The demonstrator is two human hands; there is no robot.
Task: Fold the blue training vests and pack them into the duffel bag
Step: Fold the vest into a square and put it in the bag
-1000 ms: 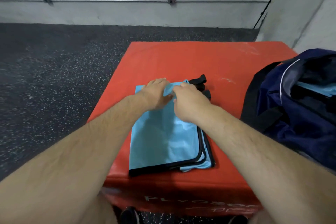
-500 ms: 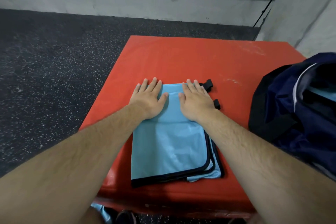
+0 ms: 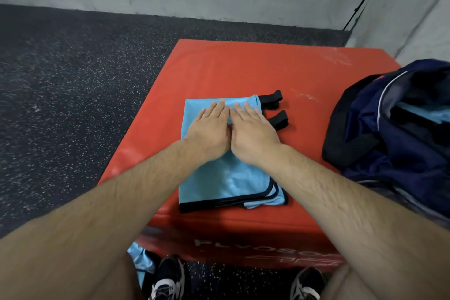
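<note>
A light blue training vest [image 3: 226,182] with black trim lies folded into a rectangle on the red plyo box [image 3: 243,68]. Two black straps [image 3: 275,109] stick out at its far right corner. My left hand [image 3: 209,126] and my right hand [image 3: 253,131] lie flat side by side on the vest's far half, fingers straight and touching each other. The navy duffel bag [image 3: 394,134] sits open on the box at the right, with light blue fabric [image 3: 423,114] showing inside.
Dark speckled rubber floor [image 3: 73,92] surrounds the box, with a grey wall [image 3: 170,0] behind. More light blue fabric [image 3: 141,260] hangs below the box's front edge by my left shoe [image 3: 168,277]. My right shoe [image 3: 306,285] stands beside it.
My hands went from pinching the vest's far edge to pressing flat on it, then slid together until they touch. The vest's far fold now lies flat.
</note>
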